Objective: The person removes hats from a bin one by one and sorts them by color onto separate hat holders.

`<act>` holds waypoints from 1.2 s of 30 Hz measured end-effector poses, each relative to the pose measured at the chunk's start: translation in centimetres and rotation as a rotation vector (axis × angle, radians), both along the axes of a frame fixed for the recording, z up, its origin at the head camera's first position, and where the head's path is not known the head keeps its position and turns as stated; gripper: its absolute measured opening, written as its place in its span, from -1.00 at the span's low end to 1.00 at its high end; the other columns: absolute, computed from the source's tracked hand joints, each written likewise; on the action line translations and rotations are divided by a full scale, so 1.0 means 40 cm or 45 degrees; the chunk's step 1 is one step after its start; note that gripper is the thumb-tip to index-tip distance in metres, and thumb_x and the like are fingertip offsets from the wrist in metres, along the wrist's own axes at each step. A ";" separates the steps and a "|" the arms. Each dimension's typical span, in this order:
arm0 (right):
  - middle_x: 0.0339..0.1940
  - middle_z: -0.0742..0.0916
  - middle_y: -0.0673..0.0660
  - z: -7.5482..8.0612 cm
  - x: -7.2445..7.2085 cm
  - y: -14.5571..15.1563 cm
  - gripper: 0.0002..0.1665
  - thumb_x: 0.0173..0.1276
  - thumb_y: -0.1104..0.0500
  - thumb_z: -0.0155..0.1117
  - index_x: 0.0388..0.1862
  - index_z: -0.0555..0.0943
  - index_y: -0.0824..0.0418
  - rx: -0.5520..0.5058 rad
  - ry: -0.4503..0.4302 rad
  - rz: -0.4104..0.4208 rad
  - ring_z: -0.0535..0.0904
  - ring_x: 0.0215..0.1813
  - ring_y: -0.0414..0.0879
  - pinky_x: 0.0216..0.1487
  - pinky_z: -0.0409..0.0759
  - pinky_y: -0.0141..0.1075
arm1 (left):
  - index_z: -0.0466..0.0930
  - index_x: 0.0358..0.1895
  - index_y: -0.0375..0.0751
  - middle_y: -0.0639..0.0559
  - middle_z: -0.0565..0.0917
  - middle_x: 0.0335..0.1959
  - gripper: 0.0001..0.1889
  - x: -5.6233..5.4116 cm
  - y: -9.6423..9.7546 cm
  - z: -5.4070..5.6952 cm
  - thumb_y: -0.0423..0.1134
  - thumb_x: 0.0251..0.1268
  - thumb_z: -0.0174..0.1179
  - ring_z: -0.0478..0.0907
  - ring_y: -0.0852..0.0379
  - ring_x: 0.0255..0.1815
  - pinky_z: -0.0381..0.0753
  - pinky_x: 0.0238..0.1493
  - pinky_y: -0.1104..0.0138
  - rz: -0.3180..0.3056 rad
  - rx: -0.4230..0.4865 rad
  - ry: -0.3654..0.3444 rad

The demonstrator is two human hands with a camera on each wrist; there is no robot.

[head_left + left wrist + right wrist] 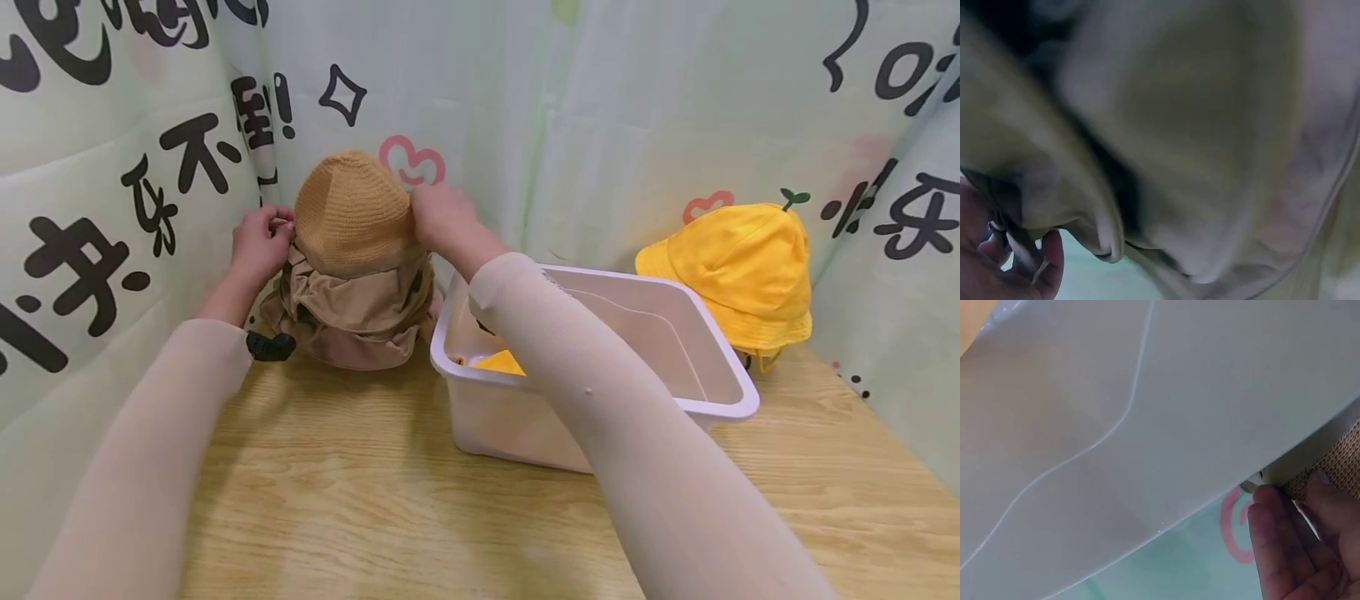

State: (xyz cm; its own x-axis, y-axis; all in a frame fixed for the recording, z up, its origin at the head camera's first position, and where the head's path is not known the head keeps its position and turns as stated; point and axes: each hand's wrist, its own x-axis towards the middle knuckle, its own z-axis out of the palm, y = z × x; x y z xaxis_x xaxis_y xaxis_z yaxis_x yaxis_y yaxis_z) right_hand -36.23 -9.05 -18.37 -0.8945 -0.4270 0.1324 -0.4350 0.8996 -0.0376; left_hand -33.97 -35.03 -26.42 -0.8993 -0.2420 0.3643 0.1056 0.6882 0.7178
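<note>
A tan knitted hat sits on top of a heap of brown cloth hats at the back left of the table. My left hand is at the left side of the heap, where the knitted hat meets the cloth. In the left wrist view, its fingers pinch a fold of brown cloth, much of it blurred. On the other side, my right hand holds the knitted hat's edge. The right wrist view shows the thumb against the knit with the fingers fairly straight; the exact contact is partly hidden.
A pale pink plastic bin stands right of the heap, under my right forearm, with something yellow inside. Farther right is a yellow bucket hat with a green sprout. Printed curtains enclose the wooden table.
</note>
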 end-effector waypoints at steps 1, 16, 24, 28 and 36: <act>-0.08 0.71 0.07 0.000 0.001 -0.002 -0.81 0.45 0.23 0.03 -0.08 0.58 0.15 0.006 -0.001 0.005 0.56 -0.14 -0.04 -0.16 0.55 -0.22 | 0.48 0.17 -0.36 -0.39 0.58 0.19 -0.67 0.000 -0.001 -0.008 -0.24 0.58 -0.12 0.44 -0.28 0.22 0.43 0.10 0.00 0.011 -0.030 0.018; -0.13 0.67 0.08 0.004 0.008 0.022 -0.85 0.48 0.16 0.06 -0.08 0.54 0.16 -0.040 -0.038 0.041 0.55 -0.12 -0.05 -0.16 0.53 -0.23 | 0.48 0.18 -0.37 -0.44 0.57 0.07 -0.64 -0.009 0.011 -0.016 -0.23 0.61 -0.21 0.45 -0.40 0.13 0.33 0.20 -0.20 0.018 -0.237 0.123; -0.24 0.61 0.06 -0.001 0.010 0.044 -0.65 0.44 -0.09 0.26 -0.15 0.53 0.18 0.024 -0.195 0.064 0.49 -0.18 -0.04 -0.15 0.48 -0.26 | -0.10 0.62 -0.02 -0.25 0.11 0.55 0.00 0.015 0.130 0.052 0.41 0.26 0.05 0.07 -0.18 0.53 0.03 0.50 -0.12 -0.198 -0.147 0.270; -0.17 0.63 0.09 -0.003 0.014 0.038 -0.67 0.46 -0.07 0.23 -0.08 0.54 0.18 0.017 -0.208 0.050 0.49 -0.14 -0.03 -0.11 0.48 -0.25 | -0.26 0.62 0.25 -0.13 0.02 0.59 0.18 0.010 0.158 0.059 0.37 0.02 0.32 0.03 -0.15 0.54 0.08 0.46 -0.16 -0.196 -0.241 0.235; -0.32 0.55 0.06 -0.029 0.001 0.038 -0.67 0.53 -0.03 0.14 -0.38 0.45 0.15 0.067 -0.185 0.107 0.43 -0.21 -0.05 -0.14 0.40 -0.28 | -0.31 0.59 0.43 -0.16 0.00 0.57 0.26 -0.001 0.167 0.060 0.29 -0.09 0.45 0.07 -0.26 0.48 0.17 0.36 -0.23 -0.179 -0.307 0.175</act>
State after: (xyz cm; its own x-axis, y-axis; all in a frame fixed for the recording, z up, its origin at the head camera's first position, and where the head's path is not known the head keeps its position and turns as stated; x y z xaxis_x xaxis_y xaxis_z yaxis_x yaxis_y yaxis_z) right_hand -36.20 -7.53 -19.55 -0.8634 -0.5041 -0.0203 -0.5023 0.8627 -0.0594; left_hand -34.02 -28.36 -24.02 -0.8562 -0.0103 0.5166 0.2966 0.8089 0.5077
